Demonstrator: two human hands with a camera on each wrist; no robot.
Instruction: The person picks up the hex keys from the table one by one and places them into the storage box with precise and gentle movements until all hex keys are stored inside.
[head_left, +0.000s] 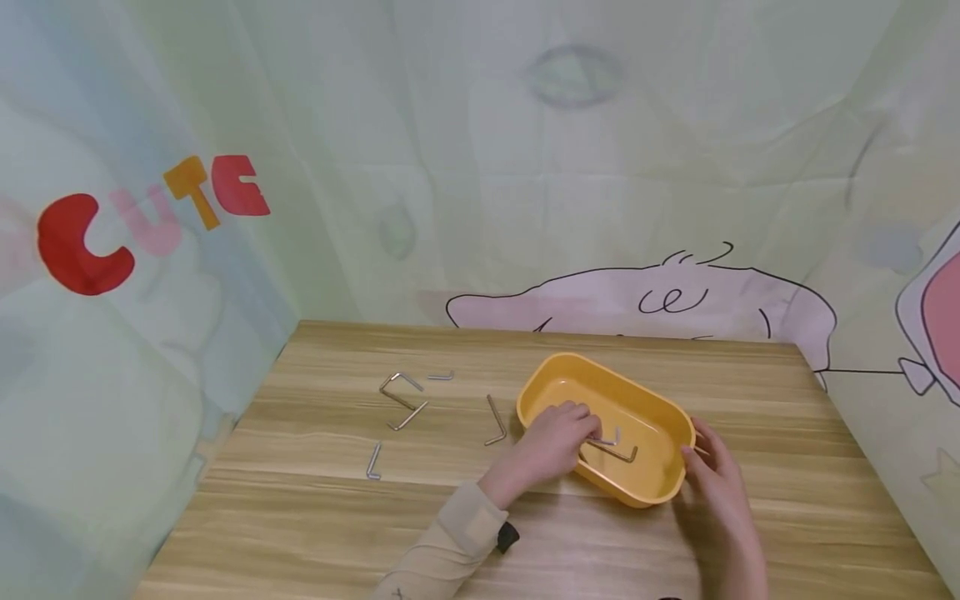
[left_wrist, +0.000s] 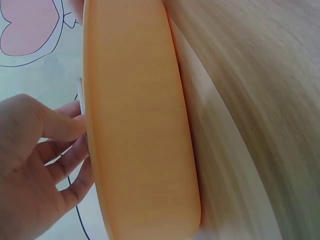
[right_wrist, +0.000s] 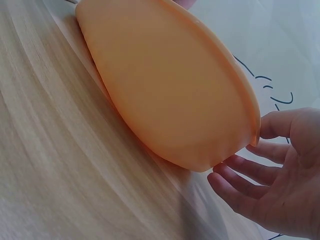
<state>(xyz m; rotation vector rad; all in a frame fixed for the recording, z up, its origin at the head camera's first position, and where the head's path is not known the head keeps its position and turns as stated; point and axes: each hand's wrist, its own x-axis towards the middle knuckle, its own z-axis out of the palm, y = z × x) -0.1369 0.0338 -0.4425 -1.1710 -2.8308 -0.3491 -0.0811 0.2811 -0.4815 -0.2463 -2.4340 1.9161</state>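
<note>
A yellow tray stands on the wooden table, angled toward the right. My left hand reaches in over its near side, and its thumb and fingers pinch a silver hex key. Just below those fingertips a bronze hex key shows inside the tray. In the left wrist view, a silver length of hex key sticks up from between the fingers, behind the tray wall. My right hand grips the tray's right end, thumb at the rim and fingers against the outer wall.
Several more hex keys lie loose left of the tray, among them a bent one close by, a short one nearer me and a small one farther back. A printed curtain hangs behind the table.
</note>
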